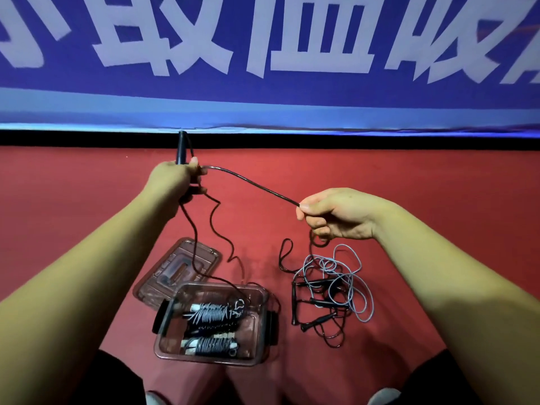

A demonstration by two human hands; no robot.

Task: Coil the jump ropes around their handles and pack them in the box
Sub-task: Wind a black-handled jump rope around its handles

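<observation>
My left hand (172, 178) grips the black handles (181, 147) of a jump rope, held upright above the red floor. The black rope (251, 184) runs from that hand across to my right hand (336, 213), which pinches it between thumb and fingers. More of the rope hangs down in loose loops below both hands. A clear plastic box (260, 325) stands on the floor near my knees and holds coiled jump ropes (213, 314). Beside it, to the right, lies a tangled pile of loose ropes (330, 290), grey and black, with black handles.
The box's clear lid (178, 270) lies flat on the red carpet (87, 206), behind and left of the box. A blue banner with large white characters (263, 54) hangs along the back above a black strip. My knees show at the bottom edge.
</observation>
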